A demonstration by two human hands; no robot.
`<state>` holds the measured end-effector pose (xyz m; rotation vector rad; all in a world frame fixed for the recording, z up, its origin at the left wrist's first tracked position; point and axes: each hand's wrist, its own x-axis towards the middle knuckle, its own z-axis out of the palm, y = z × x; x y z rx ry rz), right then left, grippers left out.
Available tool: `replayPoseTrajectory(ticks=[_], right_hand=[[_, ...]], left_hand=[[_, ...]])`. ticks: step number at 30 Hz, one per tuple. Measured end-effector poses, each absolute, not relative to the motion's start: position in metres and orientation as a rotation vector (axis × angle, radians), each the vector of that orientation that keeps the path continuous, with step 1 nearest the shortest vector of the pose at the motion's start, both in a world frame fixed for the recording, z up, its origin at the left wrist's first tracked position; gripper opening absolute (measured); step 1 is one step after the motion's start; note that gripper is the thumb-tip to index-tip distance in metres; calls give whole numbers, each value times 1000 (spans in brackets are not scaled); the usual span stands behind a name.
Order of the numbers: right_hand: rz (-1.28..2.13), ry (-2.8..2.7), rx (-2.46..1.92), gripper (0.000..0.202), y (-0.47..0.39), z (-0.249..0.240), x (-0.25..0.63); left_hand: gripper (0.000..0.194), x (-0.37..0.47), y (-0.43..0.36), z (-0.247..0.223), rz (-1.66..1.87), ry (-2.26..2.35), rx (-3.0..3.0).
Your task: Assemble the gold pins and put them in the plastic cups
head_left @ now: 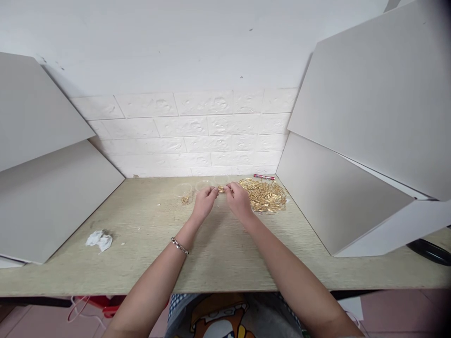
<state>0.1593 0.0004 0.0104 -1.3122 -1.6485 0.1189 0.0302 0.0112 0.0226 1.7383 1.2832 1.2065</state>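
Both hands [222,199] pinch small gold piece [221,189], probably metal; slender gold pins [266,195] nearby.

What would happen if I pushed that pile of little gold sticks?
The gold sticks look thin, straight and stiff, so they would probably slide and scatter over the table rather than bend. They lie loose in a heap, so some might roll. Each one seems light, and likely fiddly to pinch.

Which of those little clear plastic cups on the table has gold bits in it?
The leftmost small clear plastic cup, beside the left hand: gold pieces lie at its bottom. The cup next to it looks empty.
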Motion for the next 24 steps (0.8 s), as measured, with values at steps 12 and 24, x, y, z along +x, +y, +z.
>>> replayPoseTrajectory(ticks=[12,24], right_hand=[[203,-1638,-1232,13,3,5,155],[193,-1678,-1217,15,1,8,156]], left_hand=[[22,34,7,29,1126,1126,1413],[25,31,12,21,1123,1001,1341]])
